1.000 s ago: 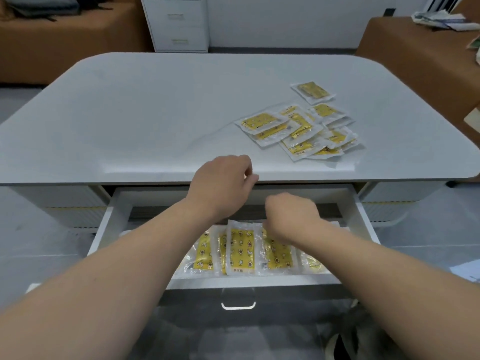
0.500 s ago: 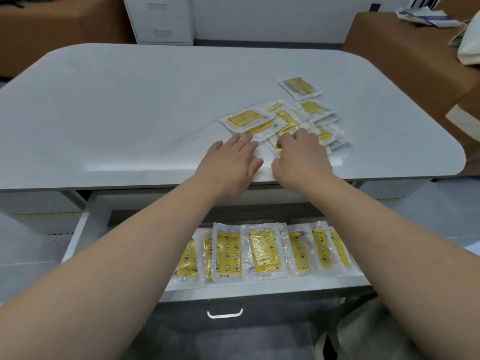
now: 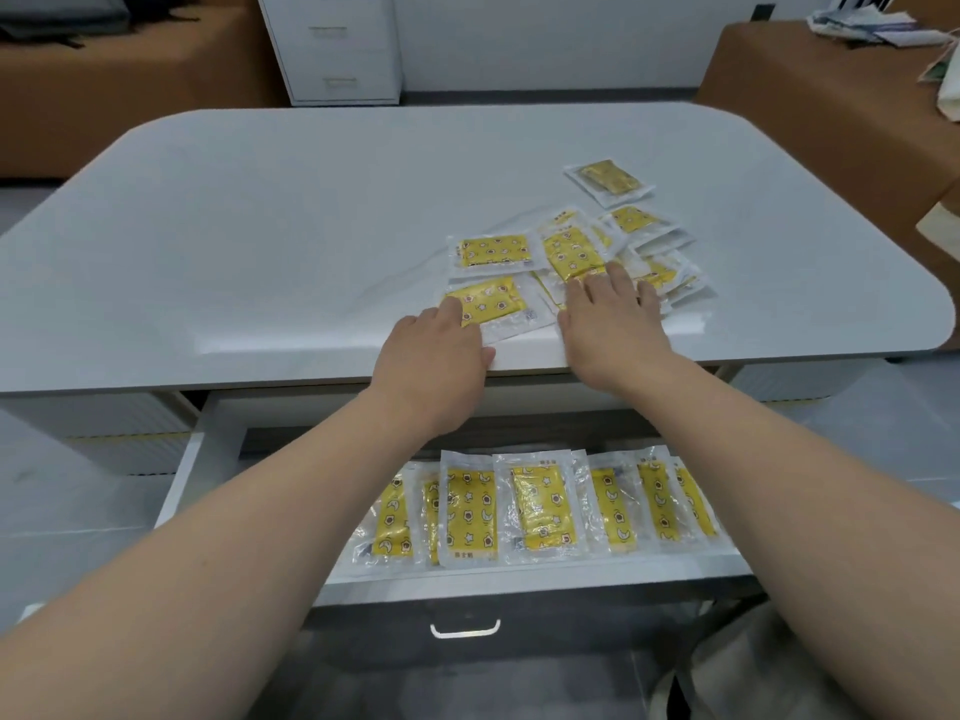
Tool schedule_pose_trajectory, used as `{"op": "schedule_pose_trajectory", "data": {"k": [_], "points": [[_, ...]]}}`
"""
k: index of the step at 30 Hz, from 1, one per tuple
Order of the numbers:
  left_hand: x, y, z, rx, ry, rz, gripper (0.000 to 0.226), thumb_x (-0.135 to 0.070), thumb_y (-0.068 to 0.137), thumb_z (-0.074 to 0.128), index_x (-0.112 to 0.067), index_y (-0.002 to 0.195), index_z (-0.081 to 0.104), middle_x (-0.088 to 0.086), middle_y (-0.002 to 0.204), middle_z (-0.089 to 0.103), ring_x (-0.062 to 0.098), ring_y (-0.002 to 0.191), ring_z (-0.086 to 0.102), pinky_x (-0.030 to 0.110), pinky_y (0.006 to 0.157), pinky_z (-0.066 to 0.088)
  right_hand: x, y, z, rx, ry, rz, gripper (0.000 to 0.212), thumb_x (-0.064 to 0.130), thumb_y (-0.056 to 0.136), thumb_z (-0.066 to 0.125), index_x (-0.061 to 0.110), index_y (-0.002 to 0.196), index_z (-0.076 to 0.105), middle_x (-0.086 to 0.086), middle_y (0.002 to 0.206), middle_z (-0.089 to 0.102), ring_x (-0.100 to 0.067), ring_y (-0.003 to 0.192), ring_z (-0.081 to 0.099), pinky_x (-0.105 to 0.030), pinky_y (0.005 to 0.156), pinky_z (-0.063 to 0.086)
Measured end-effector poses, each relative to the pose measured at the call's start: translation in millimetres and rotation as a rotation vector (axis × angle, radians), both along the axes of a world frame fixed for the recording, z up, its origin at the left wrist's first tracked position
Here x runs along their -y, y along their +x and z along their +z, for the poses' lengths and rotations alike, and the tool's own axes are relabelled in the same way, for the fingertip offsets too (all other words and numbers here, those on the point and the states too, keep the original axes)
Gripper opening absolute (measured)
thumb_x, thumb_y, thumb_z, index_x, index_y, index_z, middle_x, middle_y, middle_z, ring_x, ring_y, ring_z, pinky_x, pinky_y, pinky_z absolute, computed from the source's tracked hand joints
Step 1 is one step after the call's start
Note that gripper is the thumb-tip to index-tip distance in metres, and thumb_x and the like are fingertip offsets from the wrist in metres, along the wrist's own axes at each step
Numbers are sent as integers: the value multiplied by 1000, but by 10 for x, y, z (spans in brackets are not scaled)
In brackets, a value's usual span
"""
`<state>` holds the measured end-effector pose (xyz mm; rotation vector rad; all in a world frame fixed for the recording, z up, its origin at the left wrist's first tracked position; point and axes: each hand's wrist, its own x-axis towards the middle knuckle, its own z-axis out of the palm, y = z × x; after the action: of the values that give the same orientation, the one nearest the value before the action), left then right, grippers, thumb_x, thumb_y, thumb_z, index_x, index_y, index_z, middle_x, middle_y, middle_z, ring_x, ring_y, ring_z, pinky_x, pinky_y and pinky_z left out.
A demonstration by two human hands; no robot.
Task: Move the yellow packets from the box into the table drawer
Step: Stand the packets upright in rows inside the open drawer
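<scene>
Several yellow packets [image 3: 574,252] in clear wrappers lie in a loose pile on the white table [image 3: 260,226], right of the middle and near the front edge. My left hand [image 3: 434,350] rests its bent fingertips on the nearest packet [image 3: 493,301], with the thumb on the table edge. My right hand [image 3: 613,324] lies flat, fingers straight, on the near side of the pile. Below the hands the table drawer [image 3: 192,459] stands pulled out, with a row of several yellow packets [image 3: 470,511] lying side by side in it. No box is in view.
One packet [image 3: 608,179] lies apart behind the pile. A white filing cabinet [image 3: 332,49] stands beyond the table, with brown benches at far left [image 3: 104,96] and right [image 3: 831,96]. A beige bag [image 3: 753,667] sits on the floor at bottom right.
Both hands rose from the drawer to the tabletop and reached onto the pile. The left hand's fingers now bend onto the nearest packet; the right hand's fingers lie further into the pile.
</scene>
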<state>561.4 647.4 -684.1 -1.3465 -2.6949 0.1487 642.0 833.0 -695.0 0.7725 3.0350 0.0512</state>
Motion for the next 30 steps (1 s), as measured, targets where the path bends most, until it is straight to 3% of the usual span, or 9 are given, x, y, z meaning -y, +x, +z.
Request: {"op": "schedule_pose_trajectory", "data": {"k": [3, 6, 9, 11, 12, 16, 21, 26, 30], "points": [[141, 30, 7, 4, -4, 28, 38, -36, 107, 30, -12, 120, 57, 6, 132, 48, 25, 103, 56, 37, 78, 40, 43, 14, 39, -37, -63, 17, 50, 35, 108, 28, 9, 150, 38, -12, 166, 15, -31, 155, -5, -54, 124, 6], [253, 44, 46, -18, -10, 82, 33, -36, 107, 29, -13, 117, 51, 4, 117, 57, 25, 100, 57, 36, 78, 36, 141, 23, 71, 15, -103, 84, 51, 36, 109, 25, 9, 152, 34, -8, 169, 9, -28, 155, -9, -53, 124, 3], [340, 2, 70, -35, 13, 172, 30, -33, 106, 31, -13, 122, 48, 5, 111, 57, 26, 96, 55, 34, 74, 33, 279, 43, 101, -58, -77, 140, 46, 36, 108, 30, 8, 139, 48, -11, 151, 44, -29, 151, 21, -50, 122, 14], [393, -29, 58, -52, -14, 202, 32, -33, 106, 31, -15, 128, 46, 7, 112, 55, 27, 96, 53, 34, 72, 32, 390, 94, 128, -139, -36, 189, 33, 33, 106, 38, 11, 122, 56, -8, 122, 59, -30, 126, 50, -45, 113, 27], [414, -44, 51, -57, -33, 214, 33, -34, 106, 30, -16, 128, 47, 8, 112, 53, 27, 97, 52, 34, 73, 32, 452, 125, 130, -157, -18, 224, 29, 31, 105, 40, 12, 118, 57, -7, 114, 58, -29, 112, 56, -43, 107, 32], [440, -77, 85, -34, -20, 258, 39, -39, 107, 28, -14, 119, 55, 9, 111, 51, 27, 95, 54, 35, 75, 38, 548, 188, 128, -197, -34, 258, 20, 16, 99, 50, 15, 117, 59, -5, 108, 58, -27, 95, 57, -37, 83, 38], [411, -94, 129, 165, 131, 291, 39, -40, 107, 30, -11, 111, 56, 7, 106, 48, 28, 87, 55, 37, 73, 44, 548, 209, 170, -210, -254, 177, 38, 11, 95, 57, 18, 132, 55, -5, 125, 52, -25, 116, 48, -40, 92, 47], [413, -116, 107, 251, 236, 214, 28, -43, 100, 51, -15, 93, 51, 0, 99, 49, 22, 84, 55, 34, 70, 44, 555, 195, 181, -167, -239, 169, 40, 16, 95, 54, 20, 135, 57, -5, 130, 52, -27, 121, 43, -40, 98, 44], [430, -108, 95, 297, 265, 291, 45, -53, 91, 62, -19, 119, 52, 0, 114, 55, 23, 99, 57, 38, 84, 52, 561, 190, 162, -154, -192, 160, 27, 23, 98, 52, 19, 120, 66, -5, 125, 54, -27, 118, 44, -39, 97, 41]]}}
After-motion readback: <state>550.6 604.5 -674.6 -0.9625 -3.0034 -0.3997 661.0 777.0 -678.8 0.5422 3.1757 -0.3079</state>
